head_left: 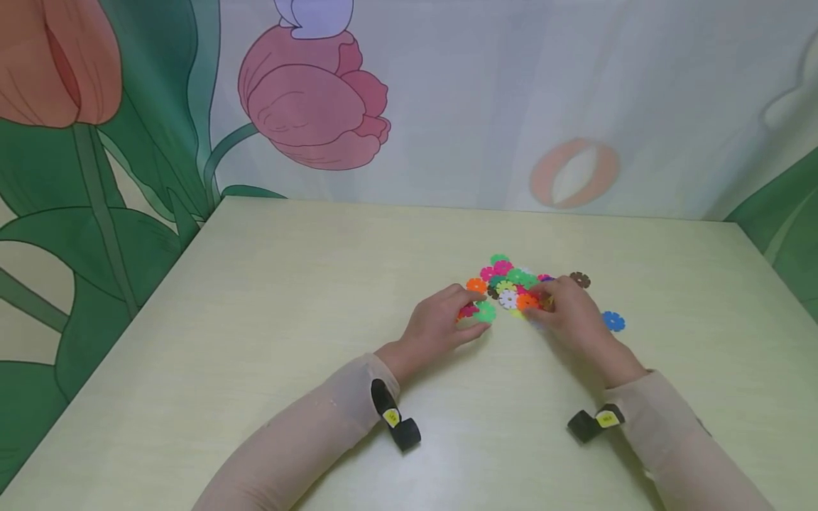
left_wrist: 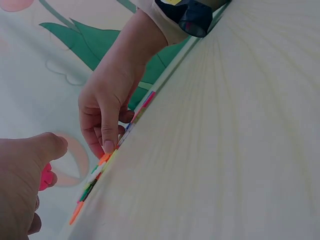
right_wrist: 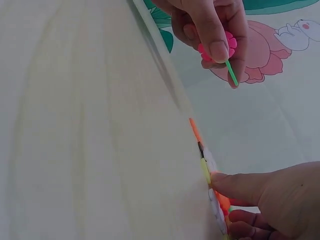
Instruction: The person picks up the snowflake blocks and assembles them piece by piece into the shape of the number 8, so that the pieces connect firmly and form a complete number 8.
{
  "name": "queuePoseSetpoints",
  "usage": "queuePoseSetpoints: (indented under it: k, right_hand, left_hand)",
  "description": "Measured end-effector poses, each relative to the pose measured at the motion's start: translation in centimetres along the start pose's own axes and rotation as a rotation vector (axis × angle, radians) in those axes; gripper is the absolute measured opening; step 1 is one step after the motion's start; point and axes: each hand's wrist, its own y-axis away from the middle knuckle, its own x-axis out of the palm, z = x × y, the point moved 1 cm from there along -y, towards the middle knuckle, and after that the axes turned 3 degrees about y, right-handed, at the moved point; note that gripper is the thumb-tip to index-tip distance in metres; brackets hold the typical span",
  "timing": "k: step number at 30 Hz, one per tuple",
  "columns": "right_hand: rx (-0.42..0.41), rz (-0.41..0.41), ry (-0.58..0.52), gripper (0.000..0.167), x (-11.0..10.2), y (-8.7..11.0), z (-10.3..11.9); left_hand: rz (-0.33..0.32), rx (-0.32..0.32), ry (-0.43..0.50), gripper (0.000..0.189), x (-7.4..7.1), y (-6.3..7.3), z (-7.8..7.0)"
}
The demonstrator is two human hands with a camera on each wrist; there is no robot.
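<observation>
My left hand (head_left: 441, 323) grips a green notched snowflake disc (head_left: 486, 312) and a pink notched disc (head_left: 469, 310) that sit together at its fingertips. The right wrist view shows the pink disc face-on behind the thumb, with the green one edge-on below it. Over the right side of a loose pile of notched discs (head_left: 508, 299), my right hand (head_left: 571, 312) reaches down with curled fingers. Its thumb and fingertips pinch an orange disc (head_left: 527, 301) at the pile. Some of the pile is hidden under that hand.
A blue disc (head_left: 613, 321) lies apart, right of the right hand, and a brown disc (head_left: 580, 279) lies just behind it. The pale table (head_left: 319, 284) ends at a curtain (head_left: 460, 106) printed with flowers. Both wrists wear black cameras (head_left: 402, 431).
</observation>
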Motion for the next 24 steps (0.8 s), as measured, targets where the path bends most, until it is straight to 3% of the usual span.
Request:
queuePoseSetpoints:
  k: [12,19,24]
  right_hand:
    - [0.015,0.019,-0.091,0.03,-0.2,0.1,0.2]
    - [-0.046,-0.039,-0.08,0.019,-0.5,0.5,1.0]
    - [-0.078,-0.064,-0.083,0.017,-0.7,0.8,1.6]
  left_hand:
    - [0.027,-0.04,0.02,0.038,0.1,-0.2,0.1]
    - [0.025,-0.11,-0.013,0.04,0.0,-0.3,0.2]
    - [0.003,-0.126,-0.01,0.04,0.1,-0.4,0.3]
